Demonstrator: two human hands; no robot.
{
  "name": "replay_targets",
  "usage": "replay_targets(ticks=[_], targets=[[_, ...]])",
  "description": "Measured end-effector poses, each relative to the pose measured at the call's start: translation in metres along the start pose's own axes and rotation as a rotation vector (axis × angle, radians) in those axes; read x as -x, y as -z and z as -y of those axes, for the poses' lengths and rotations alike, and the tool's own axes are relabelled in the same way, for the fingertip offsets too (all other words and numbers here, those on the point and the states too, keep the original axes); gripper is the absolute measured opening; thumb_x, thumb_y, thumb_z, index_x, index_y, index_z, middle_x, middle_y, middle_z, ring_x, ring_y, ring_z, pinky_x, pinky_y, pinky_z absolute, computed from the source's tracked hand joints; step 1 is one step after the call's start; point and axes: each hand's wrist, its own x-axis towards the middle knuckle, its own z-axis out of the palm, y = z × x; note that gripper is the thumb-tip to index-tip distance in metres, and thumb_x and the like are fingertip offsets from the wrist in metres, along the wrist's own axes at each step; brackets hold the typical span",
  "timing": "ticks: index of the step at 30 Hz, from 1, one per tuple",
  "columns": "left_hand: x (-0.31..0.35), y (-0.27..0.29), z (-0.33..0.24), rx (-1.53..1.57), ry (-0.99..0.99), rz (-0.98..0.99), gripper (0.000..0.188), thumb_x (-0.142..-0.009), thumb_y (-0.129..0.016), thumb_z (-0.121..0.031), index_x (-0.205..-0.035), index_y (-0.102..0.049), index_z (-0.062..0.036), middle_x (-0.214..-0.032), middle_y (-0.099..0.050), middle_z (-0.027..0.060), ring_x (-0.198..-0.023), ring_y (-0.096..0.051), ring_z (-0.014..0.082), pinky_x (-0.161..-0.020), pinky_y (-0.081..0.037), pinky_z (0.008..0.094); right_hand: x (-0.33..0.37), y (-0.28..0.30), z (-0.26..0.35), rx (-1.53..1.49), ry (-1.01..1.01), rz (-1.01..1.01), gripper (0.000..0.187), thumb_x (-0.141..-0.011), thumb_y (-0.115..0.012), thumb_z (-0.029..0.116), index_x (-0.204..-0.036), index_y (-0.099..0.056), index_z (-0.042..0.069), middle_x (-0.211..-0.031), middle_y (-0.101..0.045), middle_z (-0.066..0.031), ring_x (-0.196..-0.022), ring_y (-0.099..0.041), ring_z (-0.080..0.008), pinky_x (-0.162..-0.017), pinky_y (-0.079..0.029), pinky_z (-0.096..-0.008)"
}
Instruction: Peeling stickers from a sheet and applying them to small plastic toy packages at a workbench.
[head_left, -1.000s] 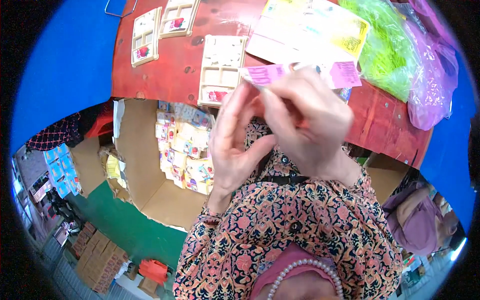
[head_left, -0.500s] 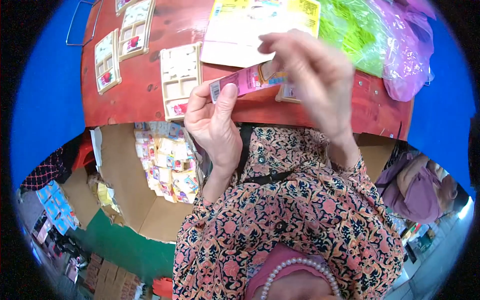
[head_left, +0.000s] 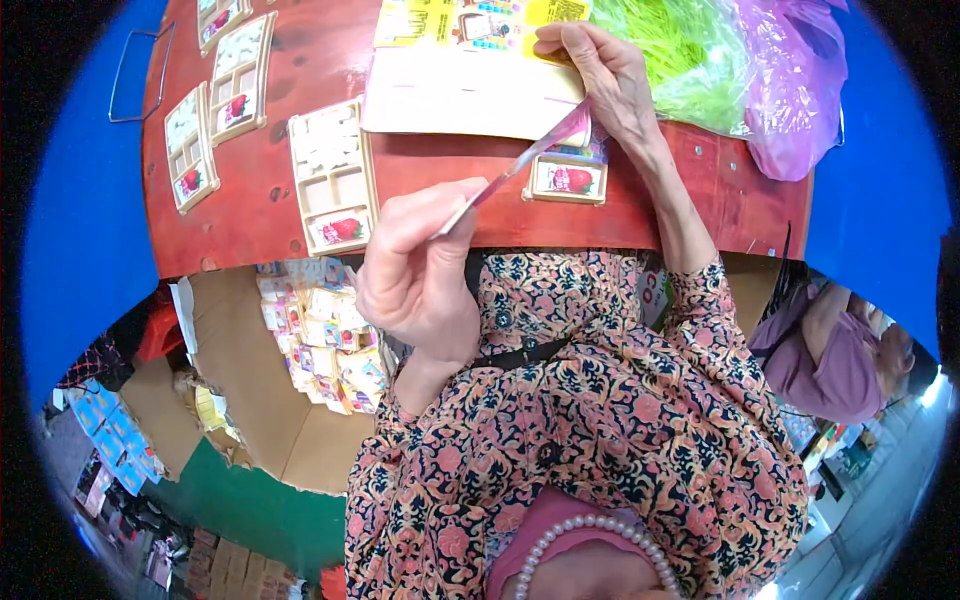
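Note:
My left hand (head_left: 425,270) pinches one end of a flat pink printed packet (head_left: 520,163), now tilted nearly edge-on. Its far end reaches the wrist side of my right hand (head_left: 612,85). My right hand's thumb and fingertips are pressed together at the yellow printed sheet (head_left: 425,25); whether they grip a piece of it I cannot tell. Beneath the sheet lies a pale board or paper stack (head_left: 450,95). Below my right hand, a small wooden tray (head_left: 567,180) shows a strawberry-printed packet. Left of the stack sits a compartment tray (head_left: 333,190) with white pieces and a strawberry packet.
More compartment trays (head_left: 190,150) lie on the red table (head_left: 255,185) at the left. A clear bag of green strands (head_left: 660,60) and a purple plastic bag (head_left: 797,95) are at the right. Below the table edge, a cardboard box (head_left: 240,350) holds many small packages.
My right hand has moved up from the packet to the yellow sheet. My left hand has lowered slightly and turned the pink packet edge-on. The small tray is now more exposed.

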Motion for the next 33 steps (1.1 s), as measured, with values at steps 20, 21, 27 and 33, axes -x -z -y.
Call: replay_targets(ticks=[20, 21, 27, 33], targets=[[-0.023, 0.092, -0.004, 0.41, 0.454, -0.367, 0.003, -0.086, -0.056, -0.004, -0.089, -0.055, -0.0026, -0.089, -0.063, 0.0092, -0.08, -0.062, 0.0155, -0.073, -0.054, 0.0313, 0.036, -0.033, 0.092, 0.226, 0.146, 0.133, 0.023, -0.091, -0.051, 0.019, -0.098, -0.062, -0.001, -0.087, -0.065, -0.0045, -0.076, -0.056, -0.011, -0.069, -0.045, -0.0246], [-0.022, 0.097, -0.004, 0.442, 0.492, -0.387, 0.003, -0.086, -0.055, -0.005, -0.089, -0.056, -0.0028, -0.09, -0.063, 0.0095, -0.081, -0.062, 0.0161, -0.074, -0.053, 0.0319, 0.044, -0.045, 0.093, 0.221, 0.032, 0.161, 0.02, -0.09, -0.052, 0.016, -0.096, -0.062, -0.001, -0.083, -0.065, -0.0055, -0.073, -0.057, -0.0126, -0.066, -0.046, -0.0262], [-0.022, 0.13, 0.004, 0.433, 0.49, -0.43, 0.006, -0.088, -0.053, -0.005, -0.092, -0.056, -0.0027, -0.093, -0.063, 0.0101, -0.086, -0.062, 0.0176, -0.078, -0.052, 0.0346, 0.055, -0.083, 0.068, 0.388, 0.158, 0.237, 0.014, -0.084, -0.057, 0.007, -0.094, -0.06, -0.003, -0.078, -0.063, -0.0155, -0.068, -0.062, -0.0231, -0.063, -0.048, -0.0319], [-0.028, 0.122, 0.02, 0.48, 0.507, -0.379, 0.008, -0.086, -0.055, -0.004, -0.093, -0.056, -0.0018, -0.093, -0.063, 0.01, -0.084, -0.062, 0.0172, -0.075, -0.054, 0.0336, 0.014, -0.09, 0.044, 0.368, 0.251, 0.024, 0.032, -0.093, -0.047, 0.025, -0.103, -0.057, -0.004, -0.083, -0.062, -0.0117, -0.077, -0.057, -0.0187, -0.071, -0.045, -0.0277]])
